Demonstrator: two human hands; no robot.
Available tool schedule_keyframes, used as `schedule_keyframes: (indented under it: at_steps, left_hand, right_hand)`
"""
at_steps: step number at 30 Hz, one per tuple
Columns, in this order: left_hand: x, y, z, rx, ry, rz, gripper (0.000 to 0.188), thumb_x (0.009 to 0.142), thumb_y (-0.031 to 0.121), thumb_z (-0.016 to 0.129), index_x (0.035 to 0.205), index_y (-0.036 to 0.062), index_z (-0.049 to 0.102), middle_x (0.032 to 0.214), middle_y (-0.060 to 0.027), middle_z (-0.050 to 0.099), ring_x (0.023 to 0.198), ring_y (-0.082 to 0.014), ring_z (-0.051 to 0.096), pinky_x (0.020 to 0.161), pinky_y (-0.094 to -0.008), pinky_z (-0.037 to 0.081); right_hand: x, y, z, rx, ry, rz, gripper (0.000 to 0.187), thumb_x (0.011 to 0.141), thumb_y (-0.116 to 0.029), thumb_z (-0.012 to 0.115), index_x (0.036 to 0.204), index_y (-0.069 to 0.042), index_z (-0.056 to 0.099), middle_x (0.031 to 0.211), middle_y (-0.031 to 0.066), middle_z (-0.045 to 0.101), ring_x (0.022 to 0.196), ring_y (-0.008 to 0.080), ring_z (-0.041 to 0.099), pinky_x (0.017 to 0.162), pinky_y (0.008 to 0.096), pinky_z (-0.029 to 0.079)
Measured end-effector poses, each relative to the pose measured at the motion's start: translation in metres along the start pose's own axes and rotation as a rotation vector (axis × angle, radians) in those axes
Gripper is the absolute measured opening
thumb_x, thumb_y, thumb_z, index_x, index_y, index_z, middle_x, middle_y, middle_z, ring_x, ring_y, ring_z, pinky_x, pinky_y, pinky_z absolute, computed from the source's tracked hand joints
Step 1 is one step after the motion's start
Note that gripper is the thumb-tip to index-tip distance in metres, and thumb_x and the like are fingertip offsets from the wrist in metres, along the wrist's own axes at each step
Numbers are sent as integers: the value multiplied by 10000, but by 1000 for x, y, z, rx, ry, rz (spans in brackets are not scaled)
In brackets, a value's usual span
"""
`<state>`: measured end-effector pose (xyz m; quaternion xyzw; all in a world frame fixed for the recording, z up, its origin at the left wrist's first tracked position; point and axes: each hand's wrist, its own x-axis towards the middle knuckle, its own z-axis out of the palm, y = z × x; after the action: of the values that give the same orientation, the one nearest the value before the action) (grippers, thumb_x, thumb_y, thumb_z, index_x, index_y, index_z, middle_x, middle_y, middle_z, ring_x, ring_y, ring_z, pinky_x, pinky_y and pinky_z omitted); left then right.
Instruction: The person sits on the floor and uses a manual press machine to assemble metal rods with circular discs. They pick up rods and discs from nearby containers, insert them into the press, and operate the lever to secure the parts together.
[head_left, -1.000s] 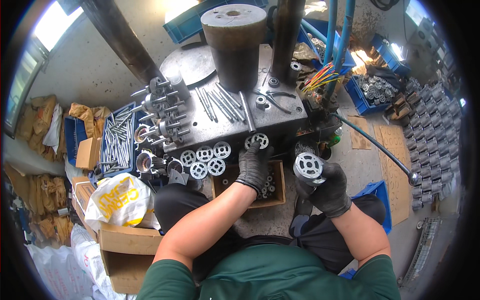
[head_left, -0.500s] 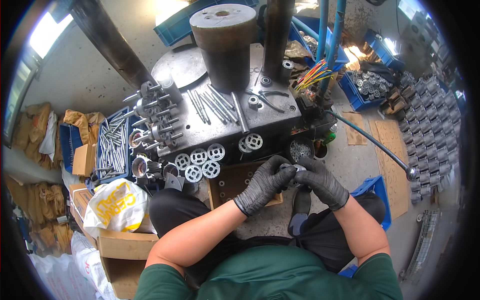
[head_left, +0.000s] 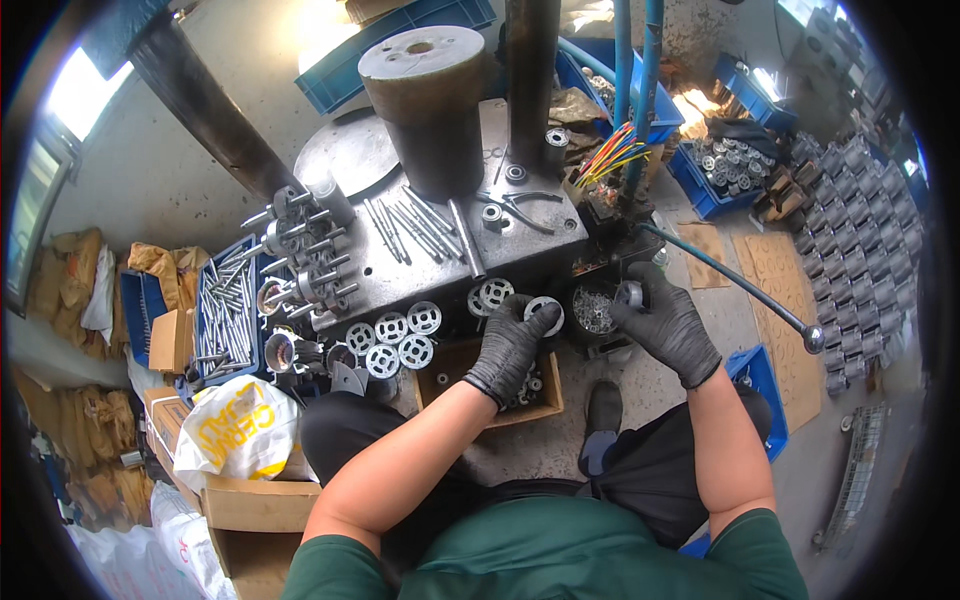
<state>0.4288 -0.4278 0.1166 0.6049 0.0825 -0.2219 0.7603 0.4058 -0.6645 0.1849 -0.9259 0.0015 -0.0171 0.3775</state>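
Observation:
My left hand (head_left: 510, 352), in a grey glove, grips a round silver metal end cap (head_left: 541, 301) by its rim, the thumb lying across it. To its right, my gloved right hand (head_left: 670, 328) pinches a small metal ring (head_left: 633, 293) between thumb and fingers. The two pieces are apart, in front of the steel machine bed. Several slotted end caps (head_left: 415, 351) lie in a group along the bed's front, left of my left hand. Two more end caps (head_left: 495, 293) sit just behind it. A wooden box (head_left: 545, 405) with small metal parts stands below my left hand.
Thin metal rods (head_left: 385, 230), a thicker rod (head_left: 466, 240) and pliers (head_left: 525, 205) lie on the machine bed (head_left: 350, 262). Shafts with rotors (head_left: 300, 245) stand at its left. A bucket of small metal bits (head_left: 594, 310) is between my hands. A ball-ended lever (head_left: 760, 293) reaches out at right.
My hands were together around a metal part; now they are apart. The left has moved left with the end cap, the right up and right with the small ring. The view has shifted slightly.

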Motion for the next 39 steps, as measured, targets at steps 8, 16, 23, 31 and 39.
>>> schedule_keyframes:
  at_steps: [8, 16, 23, 31, 39]
  left_hand:
    - [75, -45, 24, 562, -12, 324, 265, 1047, 115, 631, 1272, -25, 647, 1196, -163, 711, 1125, -261, 701, 972, -344, 589]
    - [58, -60, 22, 82, -136, 94, 177, 1014, 34, 604, 1176, -31, 639, 1160, -146, 681, 1074, -217, 670, 978, -336, 574]
    - [-48, 20, 7, -28, -400, 11, 438, 995, 197, 734, 1344, -18, 578, 1225, -83, 667, 1133, -170, 651, 1003, -337, 553]
    - [-56, -16, -20, -64, -238, -24, 381, 1074, 145, 634, 1418, 5, 548, 1172, -109, 705, 1072, -195, 717, 925, -339, 609]
    - [-39, -9, -52, -212, -108, -155, 240, 1065, 155, 628, 1251, 8, 591, 1082, -122, 716, 929, -238, 753, 766, -344, 658]
  right_hand:
    - [8, -33, -15, 1055, -31, 97, 548, 989, -402, 705, 1350, -2, 602, 1027, 67, 724, 751, 130, 682, 644, 254, 541]
    - [9, -52, 1, 1341, -121, 100, 599, 942, -239, 716, 1452, 11, 527, 1129, 120, 711, 813, 181, 701, 702, 305, 573]
    - [3, -64, 52, 1222, -61, 69, 642, 949, -171, 783, 1478, -28, 448, 1212, 88, 628, 1021, 167, 658, 865, 316, 581]
    - [19, -88, 77, 1066, 133, -71, 558, 936, -205, 827, 1372, -16, 535, 1213, 58, 649, 1143, 139, 610, 1031, 308, 499]
    - [59, -90, 65, 1287, 256, -37, 527, 943, -110, 803, 1402, -27, 557, 1068, 58, 681, 951, 150, 692, 843, 313, 608]
